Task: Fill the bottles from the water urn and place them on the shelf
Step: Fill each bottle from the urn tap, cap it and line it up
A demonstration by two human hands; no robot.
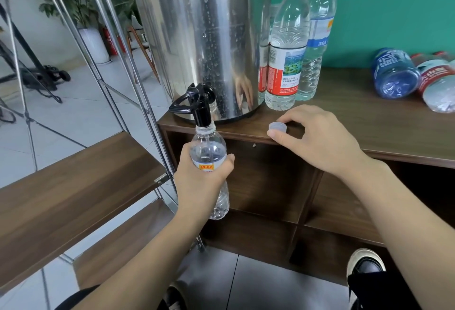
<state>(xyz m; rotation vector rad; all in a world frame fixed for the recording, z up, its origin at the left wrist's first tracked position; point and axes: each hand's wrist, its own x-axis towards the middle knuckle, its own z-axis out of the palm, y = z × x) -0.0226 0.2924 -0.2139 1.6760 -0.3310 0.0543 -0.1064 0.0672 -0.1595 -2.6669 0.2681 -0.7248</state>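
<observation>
My left hand (200,181) grips a clear plastic bottle (208,148) upright, its open mouth right under the black tap (201,105) of the steel water urn (197,34). The bottle holds little water. My right hand (317,137) pinches the bottle's pale cap (277,128) between thumb and fingers on the front edge of the brown cabinet top (369,122). A wooden shelf (73,181) on a metal frame stands to the left.
Three capped bottles (288,46) stand upright right of the urn against the green wall. Two more bottles (396,73) lie on their sides at the far right of the cabinet top. Open cubbies sit under it. My shoes show on the floor tiles below.
</observation>
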